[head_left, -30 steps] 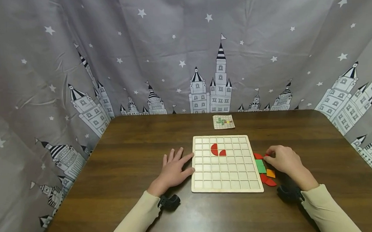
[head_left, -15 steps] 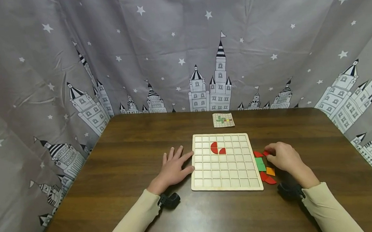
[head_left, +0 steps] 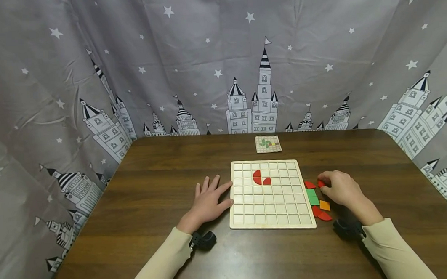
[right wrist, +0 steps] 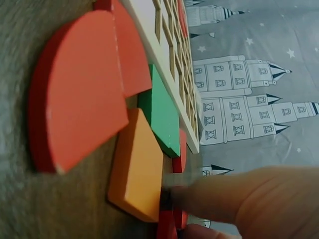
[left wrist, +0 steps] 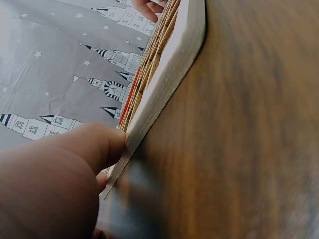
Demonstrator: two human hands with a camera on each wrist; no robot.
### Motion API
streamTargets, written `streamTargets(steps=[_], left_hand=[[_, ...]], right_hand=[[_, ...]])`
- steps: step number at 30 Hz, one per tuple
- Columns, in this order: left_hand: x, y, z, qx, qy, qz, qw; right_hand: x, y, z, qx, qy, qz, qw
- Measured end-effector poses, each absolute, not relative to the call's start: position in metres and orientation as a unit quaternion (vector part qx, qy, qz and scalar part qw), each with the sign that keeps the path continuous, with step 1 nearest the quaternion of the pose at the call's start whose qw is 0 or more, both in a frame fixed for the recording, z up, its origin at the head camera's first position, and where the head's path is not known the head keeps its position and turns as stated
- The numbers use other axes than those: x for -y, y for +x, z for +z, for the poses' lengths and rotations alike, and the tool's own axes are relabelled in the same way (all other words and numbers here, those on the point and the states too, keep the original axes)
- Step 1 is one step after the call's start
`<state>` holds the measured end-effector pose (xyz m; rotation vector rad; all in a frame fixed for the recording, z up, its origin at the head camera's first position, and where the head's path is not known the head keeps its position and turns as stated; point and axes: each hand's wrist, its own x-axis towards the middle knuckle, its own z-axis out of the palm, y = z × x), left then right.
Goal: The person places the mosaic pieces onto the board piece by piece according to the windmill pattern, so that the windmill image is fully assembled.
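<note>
In the head view, a wooden grid board (head_left: 267, 227) lies on the table with three red quarter-circle tiles (head_left: 256, 177) in its upper left cells. My left hand (head_left: 208, 203) is spread flat at the board's left edge, its thumb (left wrist: 107, 144) against the side in the left wrist view. To the right of the board, my right hand (head_left: 341, 188) pinches a red tile (head_left: 321, 184) between thumb and fingers, low over the table. Near it lie green square tiles (head_left: 312, 197), an orange square tile (head_left: 324, 205) and more red quarter-circle tiles (head_left: 324, 216).
A small pattern card (head_left: 268, 144) with a printed grid of coloured shapes lies behind the board. The brown wooden table (head_left: 164, 159) ends at a grey curtain (head_left: 189, 57) printed with castles and stars. A black camera band sits on each wrist.
The red tile at my right fingertips shows more than before, as the fingers have shifted slightly on it. My left hand and the board stay put; the head view has tilted slightly.
</note>
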<state>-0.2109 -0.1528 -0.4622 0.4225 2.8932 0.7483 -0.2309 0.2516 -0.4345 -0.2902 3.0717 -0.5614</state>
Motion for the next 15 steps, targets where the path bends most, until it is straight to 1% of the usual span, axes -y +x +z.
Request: streamTargets(steps=[8, 15], left_hand=[[0.1535, -0.2107, -0.4605, -0.955, 0.138, 0.253, 0.066], [0.1533, -0.2105, -0.4609, -0.955, 0.139, 0.254, 0.065]], right_hand=[[-0.2488, -0.2345, -0.4345, -0.983, -0.067, -0.17, 0.019], [-0.2486, -0.2379, -0.4308, -0.983, -0.069, -0.166, 0.031]])
